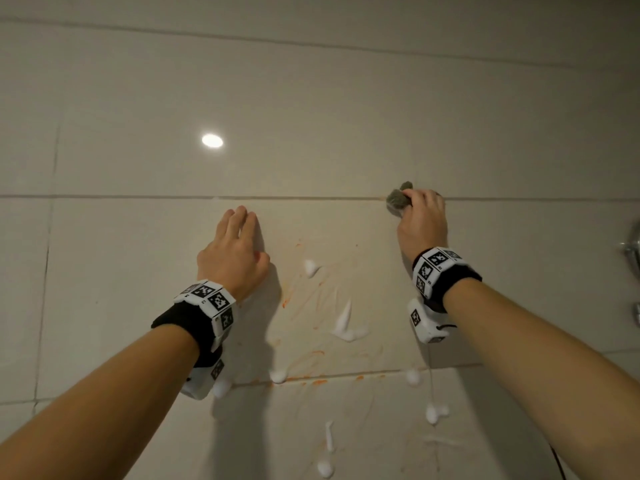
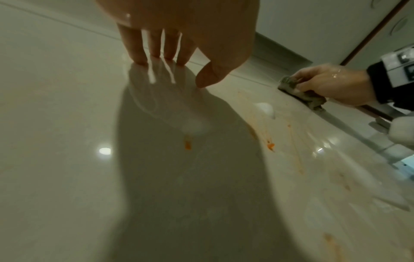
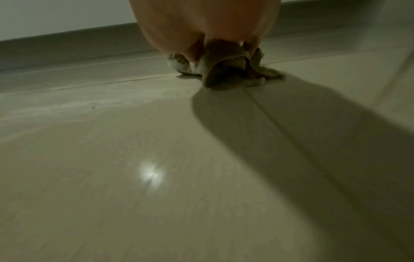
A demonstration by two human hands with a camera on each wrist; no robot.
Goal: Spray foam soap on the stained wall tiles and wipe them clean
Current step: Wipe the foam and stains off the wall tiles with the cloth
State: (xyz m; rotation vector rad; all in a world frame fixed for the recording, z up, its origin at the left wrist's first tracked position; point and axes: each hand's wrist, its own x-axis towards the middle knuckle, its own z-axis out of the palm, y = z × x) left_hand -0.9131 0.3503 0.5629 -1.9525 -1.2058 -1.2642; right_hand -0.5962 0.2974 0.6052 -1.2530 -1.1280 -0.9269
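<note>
Beige wall tiles (image 1: 311, 133) fill the head view. Orange stains (image 1: 318, 381) and smears run across the middle tile and along the lower grout line. White foam blobs (image 1: 346, 327) cling among them and below. My right hand (image 1: 420, 216) grips a grey crumpled cloth (image 1: 398, 199) and presses it on the upper grout line, up and right of the stains; the cloth (image 3: 224, 70) bunches under the fingers in the right wrist view. My left hand (image 1: 239, 244) lies flat on the tile left of the stains, its fingertips (image 2: 156, 55) touching the wall. An orange spot (image 2: 187, 145) sits below them.
A chrome fixture (image 1: 632, 251) juts from the wall at the right edge. Grout lines cross the wall at hand height and below the stains. A lamp reflection (image 1: 212, 141) glares on the upper tile. A dark cord (image 1: 557, 462) hangs at the bottom right.
</note>
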